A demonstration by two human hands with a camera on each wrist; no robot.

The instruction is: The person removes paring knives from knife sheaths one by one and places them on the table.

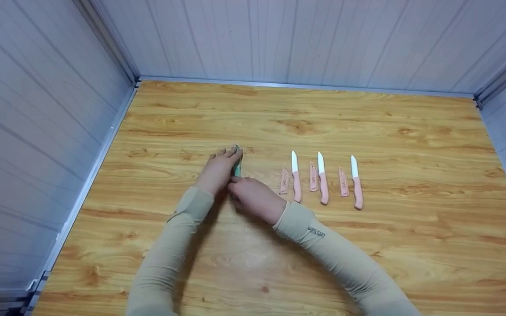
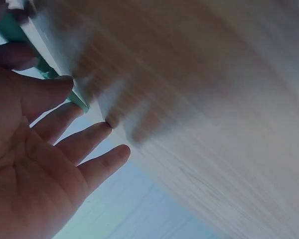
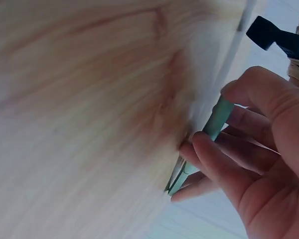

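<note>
A green knife [image 1: 237, 168] lies between both hands, left of centre on the table, with much of it hidden by fingers. My right hand [image 1: 254, 195] holds its near end, the green handle [image 3: 219, 118] between thumb and fingers. At the far end my left hand [image 1: 221, 170] pinches the narrow green sheath [image 2: 78, 101] between thumb and index finger, its other fingers stretched out. No bare blade shows on this knife. To the right are three pink knives with white blades: one nearest [image 1: 296, 180], one in the middle [image 1: 323, 182], one farthest [image 1: 356, 186].
Left of each pink knife lies a pink sheath: the first [image 1: 284, 181], the second [image 1: 313, 176] and the third [image 1: 343, 181]. Pale panel walls close in the wooden table [image 1: 244, 263] at the back, the left [image 1: 37, 109] and the right.
</note>
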